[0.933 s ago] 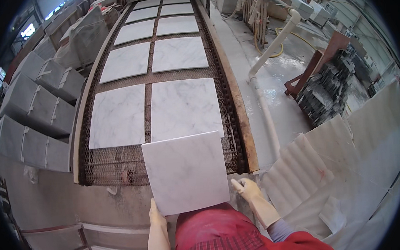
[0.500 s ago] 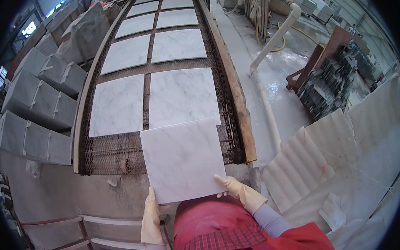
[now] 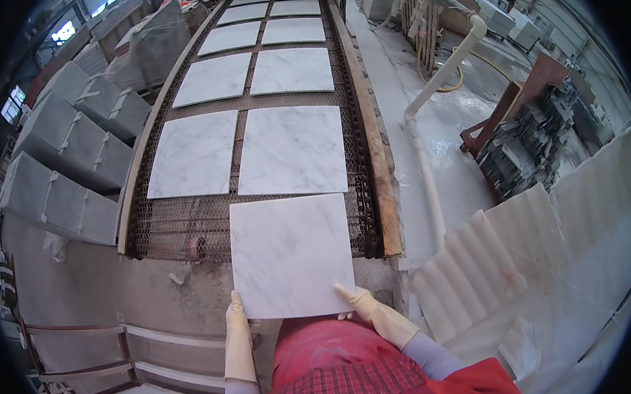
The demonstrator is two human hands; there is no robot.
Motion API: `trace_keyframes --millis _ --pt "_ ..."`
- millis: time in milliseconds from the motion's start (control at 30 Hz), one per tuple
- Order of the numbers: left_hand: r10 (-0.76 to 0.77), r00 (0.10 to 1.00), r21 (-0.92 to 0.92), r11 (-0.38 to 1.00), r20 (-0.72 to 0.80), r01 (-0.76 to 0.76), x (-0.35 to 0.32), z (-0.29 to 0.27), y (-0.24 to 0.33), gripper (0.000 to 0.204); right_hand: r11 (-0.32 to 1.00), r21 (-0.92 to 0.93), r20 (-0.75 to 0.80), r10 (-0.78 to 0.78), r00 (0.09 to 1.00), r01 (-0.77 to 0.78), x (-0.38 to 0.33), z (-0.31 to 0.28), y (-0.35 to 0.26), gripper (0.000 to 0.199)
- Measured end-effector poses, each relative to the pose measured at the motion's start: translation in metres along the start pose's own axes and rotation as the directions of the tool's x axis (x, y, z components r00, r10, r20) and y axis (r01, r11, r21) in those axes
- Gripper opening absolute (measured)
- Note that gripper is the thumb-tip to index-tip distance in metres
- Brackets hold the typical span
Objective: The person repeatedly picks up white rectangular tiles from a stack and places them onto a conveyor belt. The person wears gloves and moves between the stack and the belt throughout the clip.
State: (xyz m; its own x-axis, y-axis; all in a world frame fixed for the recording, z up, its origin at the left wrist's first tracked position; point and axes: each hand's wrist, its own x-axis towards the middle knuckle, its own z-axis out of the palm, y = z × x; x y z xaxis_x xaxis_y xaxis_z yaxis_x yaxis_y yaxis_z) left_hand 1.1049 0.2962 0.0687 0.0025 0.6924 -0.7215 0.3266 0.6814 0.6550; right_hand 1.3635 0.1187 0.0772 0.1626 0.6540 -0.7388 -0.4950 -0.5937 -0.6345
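A square white marble tile (image 3: 291, 255) with faint grey veins is held between my two gloved hands, its far edge over the near end of a mesh conveyor (image 3: 181, 238). My left hand (image 3: 237, 319), in a cream rubber glove, grips the tile's near left corner, thumb along the side edge. With its thumb on top and fingers under the near edge, my right hand (image 3: 362, 304) holds the near right corner. Just beyond lie two more tiles, a left one (image 3: 194, 155) and a right one (image 3: 291, 151). Further pairs continue up the belt.
Strapped bundles of grey slabs (image 3: 62, 194) stand left of the conveyor. Wooden rails (image 3: 382, 193) edge the belt. A white pipe (image 3: 448, 66) and a rack of dark stone strips (image 3: 528, 137) are to the right, near foam sheets (image 3: 464, 264). A metal frame (image 3: 126, 349) sits low at left.
The held tile has turned slightly, so its far edge is now level and sits just apart from the right tile. The tiles on the belt have shifted away from me.
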Motion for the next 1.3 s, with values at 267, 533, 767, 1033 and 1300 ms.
trace_keyframes --millis 267,533,767,1033,1300 --pt "-0.081 0.997 -0.118 0.99 -0.015 0.078 -0.024 -0.005 -0.014 0.057 0.997 0.036 0.012 0.074 0.997 -0.074 -0.016 -0.002 0.022 0.053" --pt "-0.127 0.992 -0.036 0.991 0.02 0.127 -0.015 -0.012 -0.006 0.058 0.993 0.081 0.004 0.081 0.997 -0.081 -0.022 0.011 0.018 0.055" --pt "-0.143 0.985 0.03 0.99 0.097 0.14 -0.014 -0.016 0.005 0.061 0.993 0.112 -0.046 0.046 0.998 -0.04 -0.021 0.015 0.031 0.053" --pt "-0.161 0.98 -0.018 0.986 0.119 0.165 -0.025 -0.015 0.016 0.059 0.988 0.124 -0.07 0.102 0.992 -0.093 -0.026 0.014 0.027 0.053" --pt "-0.144 0.975 -0.122 0.979 0.169 0.166 0.001 -0.018 -0.011 0.065 0.984 0.152 -0.133 0.11 0.985 -0.089 -0.03 0.022 0.023 0.048"
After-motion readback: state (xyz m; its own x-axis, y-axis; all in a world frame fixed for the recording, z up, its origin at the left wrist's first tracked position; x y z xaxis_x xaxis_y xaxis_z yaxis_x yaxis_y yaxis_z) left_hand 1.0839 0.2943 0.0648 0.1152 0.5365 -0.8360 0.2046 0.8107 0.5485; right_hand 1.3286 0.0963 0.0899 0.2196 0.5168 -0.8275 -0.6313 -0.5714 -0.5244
